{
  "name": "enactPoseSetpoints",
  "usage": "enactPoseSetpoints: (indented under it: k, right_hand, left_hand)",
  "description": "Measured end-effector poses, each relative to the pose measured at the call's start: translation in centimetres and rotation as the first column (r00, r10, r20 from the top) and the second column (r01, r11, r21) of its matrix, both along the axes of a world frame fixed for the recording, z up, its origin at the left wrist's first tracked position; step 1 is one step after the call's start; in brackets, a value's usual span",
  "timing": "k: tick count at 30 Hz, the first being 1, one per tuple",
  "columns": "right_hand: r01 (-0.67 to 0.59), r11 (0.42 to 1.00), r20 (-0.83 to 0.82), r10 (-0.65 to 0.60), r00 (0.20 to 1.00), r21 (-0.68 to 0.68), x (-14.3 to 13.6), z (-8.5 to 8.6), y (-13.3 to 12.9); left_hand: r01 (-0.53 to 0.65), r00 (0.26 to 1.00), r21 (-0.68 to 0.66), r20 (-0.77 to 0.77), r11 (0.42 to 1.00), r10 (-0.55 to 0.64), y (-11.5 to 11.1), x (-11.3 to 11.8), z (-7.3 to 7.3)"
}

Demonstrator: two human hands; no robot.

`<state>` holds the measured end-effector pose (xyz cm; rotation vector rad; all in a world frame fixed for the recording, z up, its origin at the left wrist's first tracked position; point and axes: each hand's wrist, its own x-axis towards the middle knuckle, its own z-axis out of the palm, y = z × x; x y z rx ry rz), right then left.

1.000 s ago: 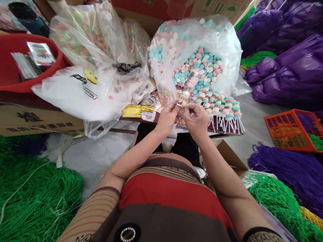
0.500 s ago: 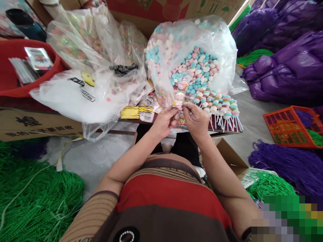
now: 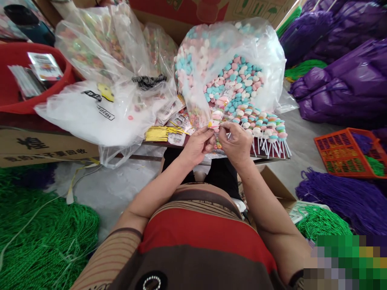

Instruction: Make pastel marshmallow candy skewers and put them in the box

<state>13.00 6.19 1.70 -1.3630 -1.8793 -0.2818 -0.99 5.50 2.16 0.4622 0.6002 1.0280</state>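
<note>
Between my hands is a candy skewer (image 3: 217,114) in a clear wrapper, its far end leaning over the large candy bag. My left hand (image 3: 199,144) pinches the wrapper's near end with bent fingers. My right hand (image 3: 236,141) closes thumb and forefinger on the same end from the right. Just right of it, several candy skewers (image 3: 266,125) lie with white sticks pointing toward me. A large clear bag of pink, blue and white candies (image 3: 242,78) lies open behind. Yellow twist ties (image 3: 156,134) sit left of my left hand.
A white plastic bag (image 3: 121,117) covers the table's left part, beside a red basin (image 3: 65,86) holding packets. Bags of colourful candies (image 3: 96,40) stand behind. Purple bundles (image 3: 344,84) and an orange crate (image 3: 347,155) are at right; green cords (image 3: 45,225) lie at lower left.
The wrapped skewer's far end has tilted slightly to the right. My right hand's fingers have shifted a little at the wrapper's near end; my left hand has barely moved.
</note>
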Motion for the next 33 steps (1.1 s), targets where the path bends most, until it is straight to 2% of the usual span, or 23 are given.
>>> enactPoseSetpoints:
  k: [6,10,12,15,18,21,26,30,33]
  right_hand:
    - [0.027,0.999,0.095,-0.030,0.995,0.030,-0.5,-0.6,-0.5]
    - [0.038,0.996,0.121,-0.048,0.992,0.082,-0.6,-1.2,-0.8]
    - [0.026,0.996,0.074,-0.032,0.997,0.088,-0.5,-1.2,-0.7]
    - [-0.012,0.997,-0.013,0.013,1.000,0.073,-0.2,-0.9,-0.5]
    - [-0.027,0.999,-0.058,0.028,0.998,0.030,0.1,-0.2,-0.3]
    - [-0.034,0.999,-0.059,0.032,0.998,-0.035,0.3,0.3,-0.4]
    - [-0.035,0.997,0.011,0.036,0.999,-0.062,0.3,0.6,-0.5]
    - [-0.080,0.997,0.088,0.078,0.993,0.024,0.5,0.2,-0.7]
    - [-0.097,0.993,0.149,0.085,0.985,0.073,0.6,-0.1,-0.7]
  left_hand:
    - [-0.188,0.981,-0.035,-0.053,0.982,0.186,-0.3,0.9,0.1]
    - [-0.247,0.964,-0.016,-0.106,0.969,0.244,-0.1,1.2,0.0]
    - [-0.232,0.963,0.015,-0.138,0.972,0.232,0.1,1.1,-0.1]
    - [-0.143,0.980,0.104,-0.124,0.984,0.156,0.1,0.6,-0.2]
    - [-0.053,0.995,0.238,-0.074,0.970,0.072,0.0,-0.1,-0.1]
    - [-0.017,0.992,0.287,-0.116,0.958,0.052,-0.1,-0.2,0.1]
    - [-0.080,0.967,0.279,-0.210,0.957,0.142,-0.1,0.5,-0.3]
    - [-0.133,0.954,0.225,-0.235,0.965,0.186,0.2,0.9,-1.2]
    - [-0.140,0.929,0.210,-0.309,0.968,0.201,0.7,1.1,-1.9]
